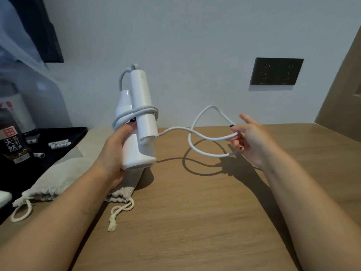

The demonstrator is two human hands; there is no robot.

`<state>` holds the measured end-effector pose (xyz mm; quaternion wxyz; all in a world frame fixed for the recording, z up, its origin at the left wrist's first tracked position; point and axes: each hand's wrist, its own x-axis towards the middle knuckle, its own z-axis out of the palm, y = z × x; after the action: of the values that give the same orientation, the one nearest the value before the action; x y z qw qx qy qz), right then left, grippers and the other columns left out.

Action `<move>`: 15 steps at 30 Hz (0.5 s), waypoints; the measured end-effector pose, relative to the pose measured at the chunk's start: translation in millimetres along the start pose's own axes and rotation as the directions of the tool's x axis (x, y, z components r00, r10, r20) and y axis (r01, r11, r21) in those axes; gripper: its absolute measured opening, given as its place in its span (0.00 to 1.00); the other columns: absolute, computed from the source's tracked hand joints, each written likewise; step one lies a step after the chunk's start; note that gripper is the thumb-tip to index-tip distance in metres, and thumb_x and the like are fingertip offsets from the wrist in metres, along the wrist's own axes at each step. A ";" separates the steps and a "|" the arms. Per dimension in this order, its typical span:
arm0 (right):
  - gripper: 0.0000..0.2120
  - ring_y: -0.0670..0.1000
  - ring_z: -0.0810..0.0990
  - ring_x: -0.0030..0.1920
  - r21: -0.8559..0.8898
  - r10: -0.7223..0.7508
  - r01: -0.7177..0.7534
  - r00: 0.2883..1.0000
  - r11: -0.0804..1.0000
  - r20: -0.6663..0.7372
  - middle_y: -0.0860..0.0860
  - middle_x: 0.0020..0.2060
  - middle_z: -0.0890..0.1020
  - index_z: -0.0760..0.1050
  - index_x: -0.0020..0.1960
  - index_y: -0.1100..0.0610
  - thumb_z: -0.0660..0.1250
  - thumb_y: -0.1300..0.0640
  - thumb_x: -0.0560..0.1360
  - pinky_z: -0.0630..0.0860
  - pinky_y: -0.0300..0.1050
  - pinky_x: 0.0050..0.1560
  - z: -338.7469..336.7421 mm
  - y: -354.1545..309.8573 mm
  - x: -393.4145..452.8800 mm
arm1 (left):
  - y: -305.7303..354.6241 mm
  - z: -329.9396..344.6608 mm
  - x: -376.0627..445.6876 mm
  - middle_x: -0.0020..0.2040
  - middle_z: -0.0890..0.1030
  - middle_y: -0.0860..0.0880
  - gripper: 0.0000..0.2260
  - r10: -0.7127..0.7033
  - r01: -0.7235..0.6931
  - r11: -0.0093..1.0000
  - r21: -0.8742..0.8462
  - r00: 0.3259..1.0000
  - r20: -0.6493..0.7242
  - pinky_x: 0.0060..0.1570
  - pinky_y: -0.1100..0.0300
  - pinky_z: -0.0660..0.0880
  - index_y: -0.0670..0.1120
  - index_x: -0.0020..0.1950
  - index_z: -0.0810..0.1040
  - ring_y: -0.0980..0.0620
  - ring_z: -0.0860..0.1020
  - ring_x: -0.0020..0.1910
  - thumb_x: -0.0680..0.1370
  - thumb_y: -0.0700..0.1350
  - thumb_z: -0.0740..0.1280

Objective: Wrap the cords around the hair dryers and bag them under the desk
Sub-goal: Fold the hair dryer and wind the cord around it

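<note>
White folded hair dryer [139, 122], held upright above the bench.
Its white cord [197, 133] circles it, the rest looping rightward; a beige drawstring bag [56, 177] lies beneath.

You hold a plain white hair dryer [139, 122], its pale grey-white cord [203, 133] looped round it. Your fingernails are painted black. The desk [205, 212] is light brown wood with fine horizontal grain. Near its left edge lies an off-white, unpatterned cloth bag [58, 173] with cream drawstrings. At the left corner, a black tray [74, 137] carries a dark bottle [11, 137] with a red-and-white label. On the pale grey-blue wall is a charcoal socket plate [276, 71].
</note>
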<state>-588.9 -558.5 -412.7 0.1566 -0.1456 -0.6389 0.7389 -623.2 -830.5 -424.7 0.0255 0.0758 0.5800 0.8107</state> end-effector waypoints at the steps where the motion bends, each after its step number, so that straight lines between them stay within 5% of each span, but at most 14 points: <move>1: 0.22 0.46 0.69 0.23 0.013 0.006 -0.006 1.000 1.000 0.017 0.53 0.28 0.74 0.70 0.70 0.54 0.57 0.67 0.78 0.65 0.36 0.21 -0.5 0.5 0.0 | -0.4 0.8 -0.8 0.31 0.80 0.49 0.10 0.005 -0.005 1.000 0.018 1.000 0.009 0.42 0.53 0.73 0.50 0.47 0.79 0.51 0.79 0.32 0.80 0.48 0.59; 4: 0.17 0.44 0.71 0.25 0.095 0.010 -0.014 0.999 0.995 0.041 0.53 0.32 0.74 0.80 0.60 0.58 0.56 0.67 0.78 0.68 0.33 0.24 -0.7 -0.1 1.1 | -2.3 1.2 -1.3 0.29 0.80 0.51 0.09 0.010 -0.012 0.999 0.051 0.999 0.034 0.33 0.59 0.76 0.50 0.47 0.77 0.53 0.80 0.29 0.81 0.48 0.58; 9: 0.13 0.46 0.80 0.28 0.193 0.043 -0.045 0.999 0.980 0.015 0.59 0.38 0.82 0.76 0.57 0.63 0.57 0.71 0.78 0.77 0.32 0.29 0.3 0.8 3.8 | -0.3 -0.7 1.2 0.30 0.79 0.50 0.09 0.018 -0.018 1.000 0.001 1.000 0.010 0.37 0.55 0.73 0.48 0.46 0.78 0.52 0.79 0.29 0.80 0.48 0.59; 15: 0.09 0.53 0.83 0.40 0.489 0.118 -0.066 0.990 0.870 -0.075 0.62 0.47 0.78 0.71 0.54 0.68 0.57 0.74 0.77 0.81 0.37 0.35 0.2 3.2 13.7 | -3.0 -2.2 3.7 0.31 0.80 0.50 0.09 0.023 -0.023 0.999 0.032 1.000 0.014 0.35 0.58 0.75 0.50 0.47 0.79 0.52 0.79 0.30 0.80 0.48 0.59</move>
<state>-601.6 -553.4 -416.0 0.1852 -0.1696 -0.4165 0.8738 -627.4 -831.1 -427.9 0.0190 0.0885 0.5917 0.8011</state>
